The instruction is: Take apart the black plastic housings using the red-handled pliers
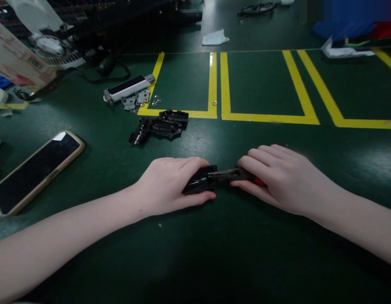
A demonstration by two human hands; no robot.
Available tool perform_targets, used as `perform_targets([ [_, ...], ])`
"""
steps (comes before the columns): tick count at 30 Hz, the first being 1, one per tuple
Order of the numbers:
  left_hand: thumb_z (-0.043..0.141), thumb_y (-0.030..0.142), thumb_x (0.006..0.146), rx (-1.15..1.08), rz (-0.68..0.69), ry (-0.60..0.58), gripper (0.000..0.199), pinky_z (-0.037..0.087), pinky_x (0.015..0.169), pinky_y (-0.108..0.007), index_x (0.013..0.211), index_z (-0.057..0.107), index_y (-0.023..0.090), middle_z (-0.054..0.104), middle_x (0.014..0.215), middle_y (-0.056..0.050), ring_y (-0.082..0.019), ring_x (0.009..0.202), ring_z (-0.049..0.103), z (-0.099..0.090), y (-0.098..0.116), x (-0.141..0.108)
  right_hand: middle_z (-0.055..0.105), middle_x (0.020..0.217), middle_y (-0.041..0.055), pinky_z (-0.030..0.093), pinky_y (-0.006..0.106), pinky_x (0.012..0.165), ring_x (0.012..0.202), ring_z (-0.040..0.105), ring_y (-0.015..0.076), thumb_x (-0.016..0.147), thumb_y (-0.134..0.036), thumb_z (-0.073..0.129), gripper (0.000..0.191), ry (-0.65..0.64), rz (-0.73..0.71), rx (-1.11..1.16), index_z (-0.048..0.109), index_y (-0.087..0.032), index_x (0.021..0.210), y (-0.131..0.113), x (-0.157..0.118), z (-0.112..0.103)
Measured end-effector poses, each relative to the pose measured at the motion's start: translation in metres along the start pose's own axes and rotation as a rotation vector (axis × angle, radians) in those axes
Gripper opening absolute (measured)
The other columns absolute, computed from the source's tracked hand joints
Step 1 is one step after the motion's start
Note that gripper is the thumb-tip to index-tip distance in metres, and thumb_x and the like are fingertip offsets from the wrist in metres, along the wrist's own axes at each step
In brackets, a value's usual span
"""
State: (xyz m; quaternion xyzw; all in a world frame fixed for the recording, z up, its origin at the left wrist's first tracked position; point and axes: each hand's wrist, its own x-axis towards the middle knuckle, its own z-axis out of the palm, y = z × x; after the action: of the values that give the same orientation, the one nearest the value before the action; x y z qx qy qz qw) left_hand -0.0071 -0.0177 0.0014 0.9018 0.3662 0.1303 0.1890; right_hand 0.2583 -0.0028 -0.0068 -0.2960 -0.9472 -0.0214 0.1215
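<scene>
My left hand [173, 181] is closed around a black plastic part [200, 180], thumb below it and fingers above. Pliers [230, 173] with a dark metal head and a bit of red on the handle are gripped in my right hand [271, 175]. The tips of the pliers reach the right end of the black part; whether their jaws are closed on it cannot be made out. Beyond my left hand, several black plastic pieces [165, 126] lie together on the dark green table [195, 257].
A phone [37, 171] lies at the left. Behind the black pieces are a white and black device [128, 88], metal brackets [136, 99] and small rings [155, 101]. Yellow tape [265, 118] marks rectangles across the table. Dark equipment [119, 25] stands at the back left.
</scene>
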Motion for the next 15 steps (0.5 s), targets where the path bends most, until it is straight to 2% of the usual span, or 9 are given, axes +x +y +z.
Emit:
perform_targets([
  [3,0.058,0.054,0.096,0.001,0.027,0.006,0.046,0.052,0.066,-0.025,0.123,0.057,0.017,0.074,0.101,-0.004,-0.016,0.082,0.071,0.0006,-0.0019,-0.0001,0.060,0.072,0.0063,0.038,0.029,0.055,0.060,0.053,0.0176,0.102,-0.041,0.037,0.037,-0.009,-0.002,-0.005,0.058,-0.016,0.083,0.0004,0.0030,-0.0031],
  [8,0.057,0.048,0.097,-0.017,0.034,0.002,0.039,0.046,0.058,-0.021,0.120,0.060,0.017,0.073,0.087,0.000,-0.012,0.068,0.067,0.0000,-0.0056,0.0011,0.060,0.071,0.0054,0.037,0.028,0.054,0.059,0.053,0.0164,0.102,-0.042,0.038,0.037,-0.045,0.010,0.032,0.058,-0.018,0.082,0.0020,0.0031,-0.0037],
  [15,0.058,0.045,0.097,-0.056,0.078,-0.079,0.040,0.046,0.061,-0.022,0.125,0.060,0.017,0.074,0.090,0.000,-0.011,0.068,0.066,-0.0030,-0.0076,0.0028,0.062,0.073,0.0066,0.039,0.029,0.056,0.061,0.054,0.0167,0.103,-0.046,0.032,0.045,-0.034,-0.025,0.040,0.060,-0.017,0.083,0.0004,0.0029,-0.0046],
])
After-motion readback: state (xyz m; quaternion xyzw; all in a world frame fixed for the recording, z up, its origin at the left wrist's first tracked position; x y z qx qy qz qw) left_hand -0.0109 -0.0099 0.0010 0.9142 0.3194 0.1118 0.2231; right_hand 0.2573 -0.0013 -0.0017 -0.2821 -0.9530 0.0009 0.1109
